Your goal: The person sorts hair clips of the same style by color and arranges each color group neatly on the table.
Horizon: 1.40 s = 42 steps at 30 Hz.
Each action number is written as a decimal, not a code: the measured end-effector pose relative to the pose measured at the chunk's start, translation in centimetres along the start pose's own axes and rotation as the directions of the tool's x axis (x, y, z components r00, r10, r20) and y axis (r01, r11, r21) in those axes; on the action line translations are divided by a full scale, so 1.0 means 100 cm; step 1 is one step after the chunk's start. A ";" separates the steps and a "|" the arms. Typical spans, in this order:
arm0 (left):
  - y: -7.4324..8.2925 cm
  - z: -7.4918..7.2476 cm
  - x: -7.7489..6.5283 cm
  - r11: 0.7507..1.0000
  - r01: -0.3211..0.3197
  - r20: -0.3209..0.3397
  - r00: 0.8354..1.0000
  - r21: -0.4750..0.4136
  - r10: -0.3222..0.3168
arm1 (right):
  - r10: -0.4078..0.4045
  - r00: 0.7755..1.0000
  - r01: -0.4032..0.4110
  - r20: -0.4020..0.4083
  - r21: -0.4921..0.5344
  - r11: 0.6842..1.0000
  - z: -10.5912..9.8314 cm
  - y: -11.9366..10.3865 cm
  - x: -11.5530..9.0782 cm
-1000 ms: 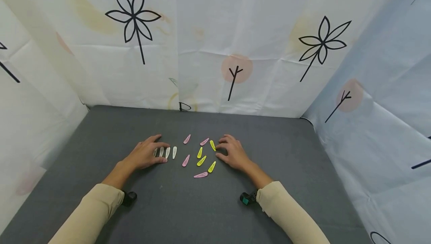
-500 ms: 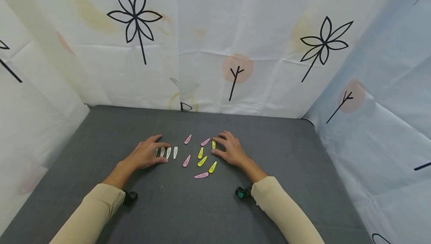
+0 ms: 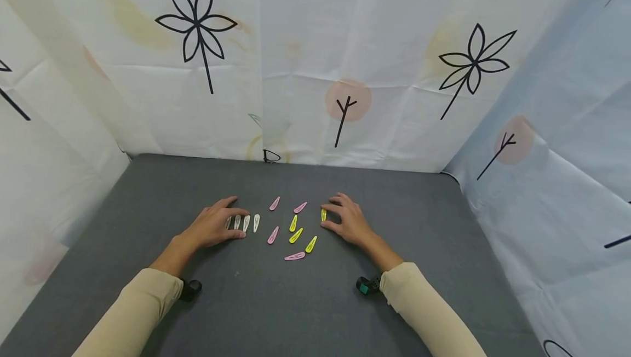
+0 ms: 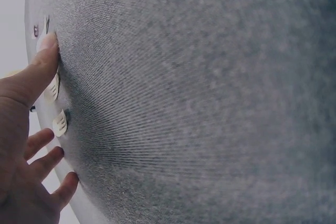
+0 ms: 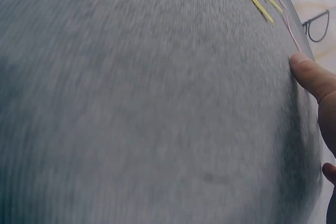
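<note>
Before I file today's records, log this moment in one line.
left hand at white clips | right hand pinches one yellow clip | pink clips lie on table

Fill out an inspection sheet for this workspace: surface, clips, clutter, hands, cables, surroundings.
Surface: grey tabletop, cloth-like.
Job's things: four white clips in a row; four pink clips and three yellow clips lying loose.
Clutter: only a pale speck.
Left hand: thumb and fingers spread about the white row.
Right hand: holds a fourth yellow clip between thumb and finger.
Cables: none identifiable.
Surroundings: white backdrop with plant drawings.
</note>
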<state>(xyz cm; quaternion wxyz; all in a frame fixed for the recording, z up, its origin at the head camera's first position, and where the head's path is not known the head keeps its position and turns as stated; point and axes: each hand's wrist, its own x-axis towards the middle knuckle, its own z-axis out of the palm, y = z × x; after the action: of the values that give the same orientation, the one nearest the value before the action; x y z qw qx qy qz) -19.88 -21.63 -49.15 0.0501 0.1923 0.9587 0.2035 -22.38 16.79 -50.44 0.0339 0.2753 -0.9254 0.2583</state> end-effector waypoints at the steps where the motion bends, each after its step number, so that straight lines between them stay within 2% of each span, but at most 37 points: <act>1: 0.000 0.000 0.000 1.000 0.001 0.001 1.000 0.000 -0.001 | 0.001 1.000 -0.001 0.001 0.008 1.000 -0.001 0.001 -0.002; 7: 0.000 -0.001 0.000 1.000 0.010 0.011 1.000 -0.008 -0.010 | 0.021 1.000 -0.022 0.010 0.075 0.997 -0.005 0.004 -0.006; 12: 0.002 -0.006 0.003 0.999 0.022 0.033 0.999 -0.034 -0.021 | 0.017 1.000 -0.015 -0.015 0.111 0.994 -0.003 0.006 -0.005; 23: 0.007 -0.018 0.013 0.995 0.049 0.143 0.989 -0.083 -0.037 | 0.026 1.000 -0.025 -0.008 0.123 0.992 -0.004 0.006 -0.005; 25: 0.011 -0.017 0.016 0.995 0.049 0.110 0.993 -0.089 -0.039 | 0.026 1.000 -0.024 -0.012 0.126 0.992 -0.003 0.007 -0.005; 28: 0.024 -0.013 0.021 0.996 0.008 0.003 1.000 -0.084 -0.008 | 0.021 1.000 -0.018 -0.017 0.129 0.991 -0.002 0.007 -0.006; 30: 0.036 -0.007 0.025 0.997 -0.046 -0.070 0.997 -0.057 0.041 | 0.020 1.000 -0.018 -0.016 0.134 0.991 -0.002 0.006 -0.006; 32: 0.050 0.000 0.029 0.994 -0.106 -0.112 0.988 -0.025 0.102 | 0.023 1.000 -0.021 -0.013 0.139 0.990 -0.002 0.006 -0.006; 36: 0.073 0.014 0.036 0.983 -0.179 -0.112 0.977 0.038 0.182 | 0.025 1.000 -0.022 -0.018 0.146 0.989 -0.002 0.006 -0.007; 42: 0.090 0.029 0.043 0.976 -0.193 -0.117 0.972 0.101 0.204 | 0.017 0.999 -0.013 -0.027 0.145 0.989 -0.001 0.007 -0.006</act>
<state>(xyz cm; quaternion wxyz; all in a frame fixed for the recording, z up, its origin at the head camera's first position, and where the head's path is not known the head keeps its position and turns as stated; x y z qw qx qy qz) -20.25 -11.32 -48.22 -0.0399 0.2761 0.9439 0.1766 -22.20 17.63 -50.80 0.0249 0.2665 -0.9057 0.3289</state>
